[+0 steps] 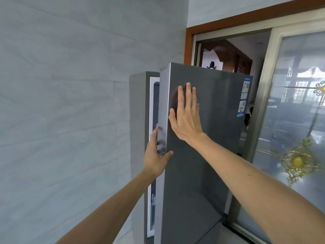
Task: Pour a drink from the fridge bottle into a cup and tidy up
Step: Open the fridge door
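**Forearms raised, both hands on fridge door**

Two bare forearms reach up and forward from the lower edge of view. Left hand [155, 155] grips the free edge of the door [202, 173]: the fingers curl round the edge and are blurred, and the thumb lies on the grey front face. Right hand [186, 118] is laid flat against that face, above and just right of the left hand. Its fingers are straight, its palm is on the panel, and it holds nothing.

Door stands ajar from the fridge [138, 111], with the gap on its left side. A white lining [151, 103] shows in the narrow gap; the contents behind it cannot be made out. Stickers [243, 97] sit near the door's upper right corner.

Fridge stands against a pale tiled wall [61, 103] on the left. Behind it, to the right, a brown wooden frame [189, 46] surrounds a doorway. A glass panel [290, 103] beside the doorway carries a gold ornament [297, 161].
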Available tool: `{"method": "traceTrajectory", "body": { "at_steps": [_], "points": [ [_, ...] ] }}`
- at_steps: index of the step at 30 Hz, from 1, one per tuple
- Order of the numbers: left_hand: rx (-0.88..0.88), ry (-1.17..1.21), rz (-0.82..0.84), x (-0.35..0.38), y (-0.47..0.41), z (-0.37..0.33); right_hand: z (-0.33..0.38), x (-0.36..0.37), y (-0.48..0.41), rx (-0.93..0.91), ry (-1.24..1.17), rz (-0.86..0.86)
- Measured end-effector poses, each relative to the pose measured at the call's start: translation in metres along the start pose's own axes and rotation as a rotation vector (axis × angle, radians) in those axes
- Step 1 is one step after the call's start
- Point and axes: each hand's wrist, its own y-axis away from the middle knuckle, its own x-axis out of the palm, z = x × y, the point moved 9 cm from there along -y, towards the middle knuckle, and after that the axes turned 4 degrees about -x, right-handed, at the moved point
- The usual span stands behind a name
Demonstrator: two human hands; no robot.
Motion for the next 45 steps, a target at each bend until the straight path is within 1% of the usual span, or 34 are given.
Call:
{"method": "traceTrajectory", "body": {
  "at_steps": [3,6,8,12,17,25,28,32,36,38,42,45],
  "points": [
    [-0.019,-0.036,0.039,0.010,0.012,-0.004,0.001,-0.016,0.014,0.054,-0.060,-0.037],
    [-0.014,-0.094,0.070,0.024,0.030,-0.009,-0.003,-0.038,0.025,0.154,-0.098,-0.092],
    [0.037,-0.096,0.098,0.034,0.047,-0.016,-0.007,-0.055,0.036,0.185,-0.116,-0.123],
    [0.134,-0.071,0.171,0.049,0.075,-0.032,-0.020,-0.093,0.059,0.171,-0.129,-0.149],
    [0.151,-0.023,0.272,0.072,0.095,-0.046,-0.046,-0.129,0.085,0.162,-0.054,-0.173],
    [0.156,-0.031,0.267,0.112,0.104,-0.076,-0.097,-0.195,0.127,0.173,0.097,-0.217],
    [0.149,-0.006,0.264,0.130,0.103,-0.089,-0.120,-0.220,0.144,0.205,0.164,-0.215],
    [0.155,0.028,0.300,0.158,0.106,-0.110,-0.149,-0.250,0.164,0.268,0.242,-0.215],
    [0.235,0.040,0.346,0.189,0.115,-0.139,-0.169,-0.275,0.177,0.284,0.328,-0.202],
    [0.291,0.052,0.379,0.206,0.124,-0.155,-0.177,-0.285,0.182,0.283,0.399,-0.169],
    [0.352,0.029,0.391,0.238,0.142,-0.178,-0.199,-0.297,0.196,0.294,0.564,-0.037],
    [0.368,0.013,0.418,0.266,0.149,-0.186,-0.221,-0.298,0.211,0.300,0.563,0.061]
  ]
}}
